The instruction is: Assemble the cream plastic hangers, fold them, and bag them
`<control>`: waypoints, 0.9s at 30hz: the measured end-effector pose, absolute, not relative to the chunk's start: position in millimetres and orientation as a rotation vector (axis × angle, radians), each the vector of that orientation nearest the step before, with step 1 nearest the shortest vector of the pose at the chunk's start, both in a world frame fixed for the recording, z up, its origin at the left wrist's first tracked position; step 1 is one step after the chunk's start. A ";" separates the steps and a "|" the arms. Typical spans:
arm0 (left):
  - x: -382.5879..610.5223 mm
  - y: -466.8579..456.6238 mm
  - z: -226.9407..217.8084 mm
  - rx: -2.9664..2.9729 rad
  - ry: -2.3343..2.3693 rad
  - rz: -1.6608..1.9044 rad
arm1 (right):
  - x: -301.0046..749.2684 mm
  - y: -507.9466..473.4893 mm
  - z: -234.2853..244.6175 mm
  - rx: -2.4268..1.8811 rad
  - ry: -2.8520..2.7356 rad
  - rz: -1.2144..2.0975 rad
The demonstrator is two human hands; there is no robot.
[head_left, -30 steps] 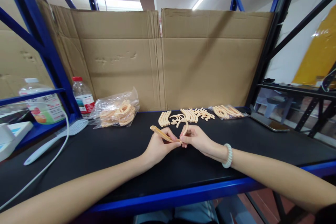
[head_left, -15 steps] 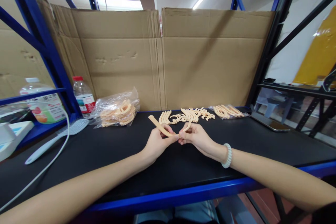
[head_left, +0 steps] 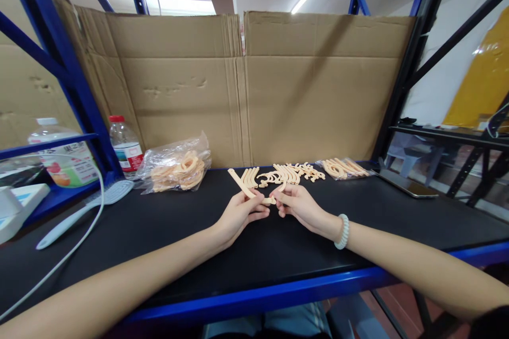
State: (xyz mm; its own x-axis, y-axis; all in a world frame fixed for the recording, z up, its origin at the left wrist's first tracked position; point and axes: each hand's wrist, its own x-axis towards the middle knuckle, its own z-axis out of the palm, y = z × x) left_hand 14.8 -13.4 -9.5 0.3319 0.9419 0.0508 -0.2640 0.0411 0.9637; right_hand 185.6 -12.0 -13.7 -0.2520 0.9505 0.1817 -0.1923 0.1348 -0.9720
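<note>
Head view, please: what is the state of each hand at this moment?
Left hand: closed, holding a long beige piece between thumb and fingers.
Right hand: closed, holding a curved beige piece.

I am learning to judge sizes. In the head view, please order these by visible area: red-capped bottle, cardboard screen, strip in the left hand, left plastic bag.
1. Cardboard screen
2. Left plastic bag
3. Red-capped bottle
4. Strip in the left hand, partly hidden
</note>
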 end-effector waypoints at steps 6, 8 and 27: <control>14.1 -12.2 -9.2 1.129 0.792 0.983 | 187.4 -9.7 -15.2 -0.863 -1.434 1.365; 13.7 -12.4 -7.9 1.129 0.782 0.956 | 186.2 -9.9 -16.5 -0.863 -1.471 1.355; 10.5 -1.4 -4.0 0.912 0.812 1.010 | 247.1 77.2 -24.2 -1.056 -2.355 -0.194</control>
